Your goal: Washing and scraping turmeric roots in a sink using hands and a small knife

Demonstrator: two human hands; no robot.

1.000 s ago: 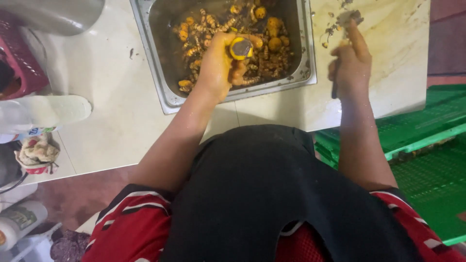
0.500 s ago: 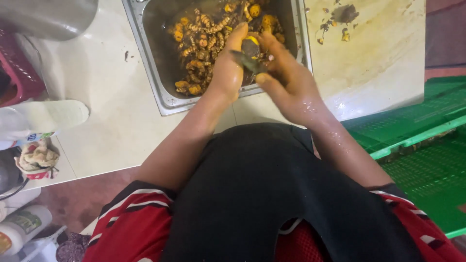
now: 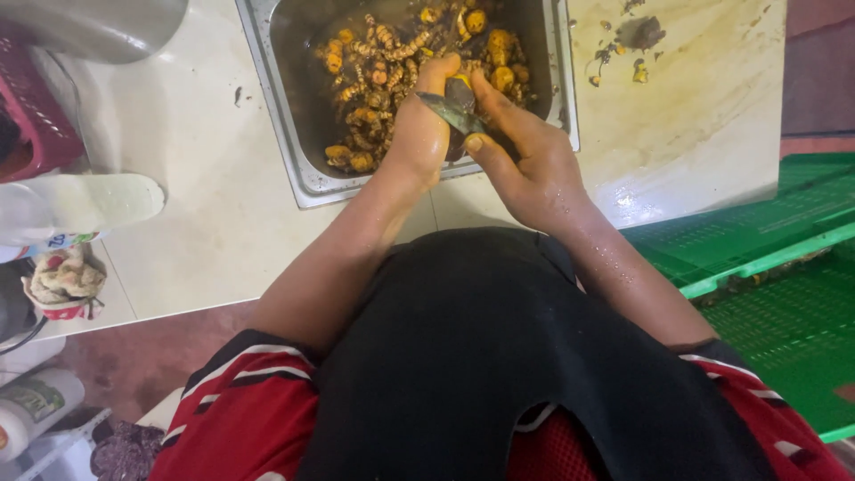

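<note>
Steel blade [image 3: 452, 107] pinched between both hands' closed grip.

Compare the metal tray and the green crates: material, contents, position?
The metal tray is shiny steel with solid walls; the green crates are plastic with a perforated mesh face. The tray holds orange-brown turmeric-like roots; the crates show nothing inside that I can make out. The tray sits on the pale counter under both hands; the crates lie lower, off the counter's right edge. Both are rectangular.

Bright, even light; perhaps slight blur
</note>
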